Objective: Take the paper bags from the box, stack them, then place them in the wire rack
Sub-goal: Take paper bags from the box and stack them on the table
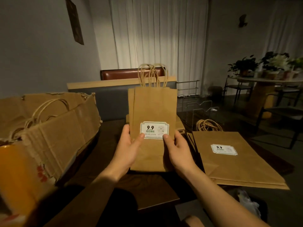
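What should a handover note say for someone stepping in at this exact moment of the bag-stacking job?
Left hand and right hand: together gripping a bundle of paper bags upright on the table, handles up, thumbs on its label.
Cardboard box, at the left: bag handles still show inside.
Second stack: lies flat at the right.
Wire rack: behind the bundle, to the right; looks unloaded, though dim.
Done: some bags out and stacked.
Left: empty the box, rack all stacks.

Brown paper bags (154, 104) between both hands are showing a white, green-bordered label (154, 130); left of them, tan box (54, 128).
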